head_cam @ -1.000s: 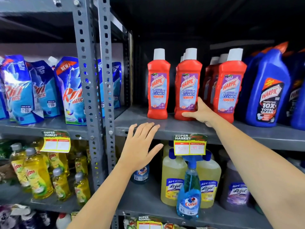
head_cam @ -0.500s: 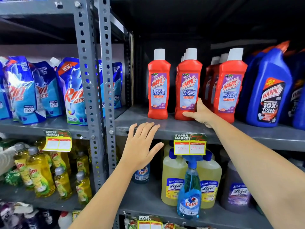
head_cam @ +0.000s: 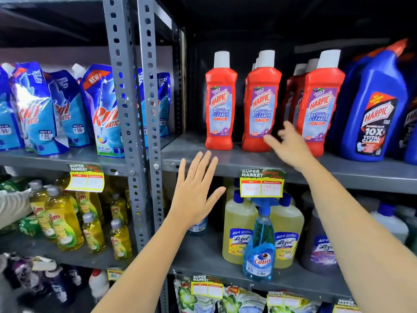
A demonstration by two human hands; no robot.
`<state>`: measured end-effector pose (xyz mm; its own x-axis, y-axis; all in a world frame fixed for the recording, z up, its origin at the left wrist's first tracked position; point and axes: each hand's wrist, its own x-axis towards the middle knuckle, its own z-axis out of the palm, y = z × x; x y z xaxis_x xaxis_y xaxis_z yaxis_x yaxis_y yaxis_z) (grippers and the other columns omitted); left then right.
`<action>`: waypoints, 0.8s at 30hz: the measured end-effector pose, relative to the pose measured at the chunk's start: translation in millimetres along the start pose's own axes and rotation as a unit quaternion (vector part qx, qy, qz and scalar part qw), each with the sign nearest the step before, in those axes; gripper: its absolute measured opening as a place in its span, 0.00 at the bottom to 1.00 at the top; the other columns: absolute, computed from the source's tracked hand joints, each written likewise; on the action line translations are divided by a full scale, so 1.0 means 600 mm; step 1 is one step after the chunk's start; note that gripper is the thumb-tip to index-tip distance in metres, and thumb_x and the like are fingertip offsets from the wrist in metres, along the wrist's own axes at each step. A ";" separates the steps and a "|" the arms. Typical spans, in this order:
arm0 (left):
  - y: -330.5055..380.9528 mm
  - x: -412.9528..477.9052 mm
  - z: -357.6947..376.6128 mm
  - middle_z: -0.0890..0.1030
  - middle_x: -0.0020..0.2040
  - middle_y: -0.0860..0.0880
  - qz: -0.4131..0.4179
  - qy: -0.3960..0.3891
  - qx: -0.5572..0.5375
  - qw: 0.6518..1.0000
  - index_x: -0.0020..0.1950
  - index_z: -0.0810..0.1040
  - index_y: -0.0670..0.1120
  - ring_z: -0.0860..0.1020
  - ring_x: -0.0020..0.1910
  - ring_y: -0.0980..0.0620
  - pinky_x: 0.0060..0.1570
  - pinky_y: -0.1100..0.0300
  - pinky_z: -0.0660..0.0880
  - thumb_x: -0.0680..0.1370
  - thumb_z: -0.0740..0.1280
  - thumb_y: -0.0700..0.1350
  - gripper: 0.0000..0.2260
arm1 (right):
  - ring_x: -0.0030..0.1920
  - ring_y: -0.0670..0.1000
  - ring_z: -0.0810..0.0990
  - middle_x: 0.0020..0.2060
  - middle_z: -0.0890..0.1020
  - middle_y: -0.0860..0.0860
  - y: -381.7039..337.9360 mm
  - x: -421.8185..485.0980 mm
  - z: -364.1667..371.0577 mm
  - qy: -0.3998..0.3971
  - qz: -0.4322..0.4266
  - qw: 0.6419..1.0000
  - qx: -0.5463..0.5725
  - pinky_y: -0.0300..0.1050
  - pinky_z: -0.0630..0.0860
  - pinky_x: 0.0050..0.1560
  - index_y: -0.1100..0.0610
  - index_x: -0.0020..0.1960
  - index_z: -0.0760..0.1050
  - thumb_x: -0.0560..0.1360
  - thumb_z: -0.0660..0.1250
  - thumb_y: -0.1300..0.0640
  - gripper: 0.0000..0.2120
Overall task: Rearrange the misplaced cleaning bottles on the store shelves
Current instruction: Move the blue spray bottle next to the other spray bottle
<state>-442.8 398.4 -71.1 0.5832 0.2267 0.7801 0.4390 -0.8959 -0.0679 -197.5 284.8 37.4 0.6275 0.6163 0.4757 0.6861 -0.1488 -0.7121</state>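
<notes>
Reaching toward the upper shelf (head_cam: 225, 162), the person has both hands in view and neither holds anything. The right hand (head_cam: 291, 146) hangs blurred, fingers spread loose, just in front of the base of the middle red Harpic bottle (head_cam: 261, 107), between it and the right red Harpic bottle (head_cam: 320, 102); whether a fingertip touches the bottle cannot be told. The left hand (head_cam: 194, 193) is flat and splayed in front of the shelf edge, below the left red Harpic bottle (head_cam: 221, 105). All three red bottles stand upright along the shelf front, with a blue Harpic bottle (head_cam: 372, 114) to their right. One shelf down, a blue Colin spray bottle (head_cam: 259, 245) stands in front of the yellow Lizol bottles (head_cam: 237, 236) and looks out of place. The step in hand seems to be straightening the red row. Next would likely come a firm grasp on the spray bottle's neck, lifting it clear of the price tag (head_cam: 261, 184) above.
</notes>
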 end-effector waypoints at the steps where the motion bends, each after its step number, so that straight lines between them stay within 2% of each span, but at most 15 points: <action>1: 0.007 -0.019 0.007 0.55 0.79 0.42 -0.011 0.004 -0.007 1.000 0.79 0.57 0.43 0.50 0.78 0.45 0.74 0.40 0.44 0.83 0.53 0.58 0.29 | 0.68 0.56 0.75 0.68 0.76 0.59 -0.001 -0.031 -0.008 0.076 -0.040 0.996 0.036 0.46 0.70 0.68 0.62 0.77 0.59 0.78 0.68 0.51 0.33; 3: 0.017 -0.072 0.028 0.52 0.80 0.42 -0.023 -0.011 -0.021 0.999 0.79 0.57 0.44 0.48 0.78 0.44 0.74 0.39 0.44 0.83 0.54 0.57 0.29 | 0.54 0.46 0.81 0.56 0.82 0.49 0.005 -0.110 -0.015 0.248 -0.134 0.951 0.124 0.39 0.75 0.57 0.63 0.67 0.72 0.78 0.66 0.58 0.19; 4: 0.021 -0.105 0.044 0.52 0.80 0.42 -0.026 -0.036 -0.027 0.999 0.79 0.57 0.44 0.48 0.78 0.44 0.74 0.39 0.44 0.83 0.54 0.57 0.28 | 0.47 0.39 0.79 0.50 0.82 0.39 0.015 -0.150 -0.011 0.304 -0.167 0.927 0.140 0.36 0.75 0.50 0.63 0.62 0.75 0.78 0.64 0.60 0.13; 5: 0.022 -0.140 0.064 0.51 0.80 0.43 -0.029 -0.071 -0.030 0.997 0.79 0.57 0.45 0.48 0.78 0.45 0.74 0.39 0.45 0.83 0.54 0.57 0.28 | 0.41 0.36 0.77 0.45 0.79 0.33 0.031 -0.187 -0.001 0.327 -0.185 0.916 0.142 0.32 0.73 0.45 0.62 0.57 0.76 0.78 0.64 0.61 0.09; 7: 0.022 -0.217 0.109 0.51 0.80 0.45 -0.036 -0.163 -0.034 0.985 0.80 0.57 0.47 0.46 0.79 0.47 0.73 0.39 0.48 0.84 0.51 0.59 0.27 | 0.35 0.37 0.74 0.41 0.78 0.32 0.080 -0.249 0.035 0.287 -0.177 0.931 0.140 0.31 0.69 0.37 0.55 0.54 0.75 0.77 0.64 0.60 0.07; 9: 0.018 -0.293 0.155 0.55 0.80 0.44 -0.039 -0.252 -0.044 0.966 0.79 0.59 0.46 0.45 0.78 0.49 0.71 0.41 0.51 0.84 0.49 0.60 0.27 | 0.36 0.41 0.75 0.41 0.79 0.37 0.142 -0.292 0.076 0.210 -0.118 0.962 0.125 0.36 0.71 0.36 0.48 0.55 0.73 0.75 0.63 0.54 0.09; 11: 0.013 -0.351 0.191 0.61 0.78 0.43 -0.037 -0.329 -0.037 0.943 0.77 0.62 0.46 0.45 0.78 0.49 0.70 0.45 0.52 0.83 0.50 0.61 0.28 | 0.41 0.45 0.76 0.46 0.77 0.42 0.207 -0.322 0.112 0.126 -0.043 0.990 0.051 0.45 0.76 0.45 0.51 0.60 0.71 0.74 0.66 0.53 0.16; 13: 0.009 -0.383 0.213 0.65 0.76 0.43 -0.069 -0.378 -0.035 0.922 0.77 0.64 0.44 0.48 0.77 0.47 0.70 0.48 0.53 0.83 0.48 0.62 0.30 | 0.51 0.48 0.76 0.57 0.76 0.49 0.259 -0.345 0.143 0.022 0.045 0.999 -0.008 0.54 0.76 0.57 0.57 0.70 0.66 0.74 0.71 0.56 0.26; 15: 0.003 -0.395 0.227 0.58 0.78 0.43 -0.088 -0.380 -0.045 0.920 0.79 0.58 0.43 0.46 0.78 0.47 0.74 0.51 0.47 0.80 0.39 0.67 0.36 | 0.61 0.51 0.77 0.65 0.75 0.52 0.294 -0.359 0.166 -0.064 0.099 0.993 -0.004 0.57 0.74 0.63 0.56 0.73 0.63 0.74 0.73 0.52 0.32; 16: 0.001 -0.399 0.235 0.52 0.78 0.45 -0.087 -0.377 -0.047 0.921 0.79 0.54 0.44 0.44 0.77 0.47 0.74 0.52 0.42 0.77 0.33 0.69 0.40 | 0.61 0.50 0.78 0.63 0.77 0.50 0.306 -0.361 0.174 -0.093 0.115 0.989 0.008 0.57 0.75 0.63 0.51 0.71 0.64 0.73 0.73 0.49 0.31; 17: 0.000 -0.401 0.240 0.50 0.78 0.45 -0.087 -0.378 -0.048 0.920 0.79 0.53 0.44 0.46 0.77 0.46 0.74 0.52 0.41 0.76 0.31 0.69 0.41 | 0.60 0.49 0.79 0.61 0.79 0.47 0.316 -0.361 0.182 -0.110 0.131 0.985 0.012 0.57 0.76 0.61 0.46 0.67 0.66 0.71 0.73 0.45 0.28; 18: -0.002 -0.402 0.243 0.55 0.78 0.44 -0.091 -0.376 -0.045 0.921 0.79 0.56 0.43 0.53 0.77 0.45 0.75 0.51 0.43 0.78 0.33 0.68 0.40 | 0.59 0.48 0.80 0.58 0.80 0.46 0.329 -0.360 0.188 -0.119 0.145 0.982 0.016 0.57 0.77 0.60 0.44 0.64 0.67 0.70 0.73 0.43 0.26; 20: -0.002 -0.409 0.248 0.66 0.75 0.42 -0.111 -0.409 -0.046 0.905 0.76 0.65 0.43 0.65 0.73 0.43 0.72 0.50 0.51 0.82 0.43 0.64 0.33 | 0.59 0.49 0.81 0.57 0.81 0.45 0.346 -0.360 0.199 -0.121 0.163 0.978 0.036 0.57 0.78 0.59 0.44 0.62 0.66 0.71 0.75 0.46 0.25; 22: -0.003 -0.418 0.257 0.67 0.75 0.43 -0.110 -0.391 -0.051 0.912 0.76 0.65 0.44 0.63 0.74 0.44 0.70 0.50 0.50 0.82 0.51 0.61 0.29 | 0.58 0.48 0.82 0.58 0.81 0.44 0.349 -0.360 0.208 -0.111 0.160 0.980 0.049 0.58 0.78 0.59 0.44 0.63 0.66 0.72 0.76 0.51 0.26; 24: -0.002 -0.424 0.260 0.64 0.76 0.43 -0.103 -0.358 -0.057 0.926 0.77 0.62 0.44 0.58 0.75 0.45 0.71 0.49 0.48 0.81 0.53 0.60 0.29 | 0.58 0.48 0.81 0.58 0.81 0.44 0.346 -0.365 0.213 -0.099 0.155 0.982 0.050 0.56 0.78 0.59 0.45 0.65 0.65 0.72 0.76 0.54 0.28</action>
<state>-485.0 401.1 -366.2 0.8163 0.5568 0.1536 0.5409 -0.8302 0.1350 -239.2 217.7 -280.6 0.7099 0.6931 0.1252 0.4275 -0.2827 -0.8587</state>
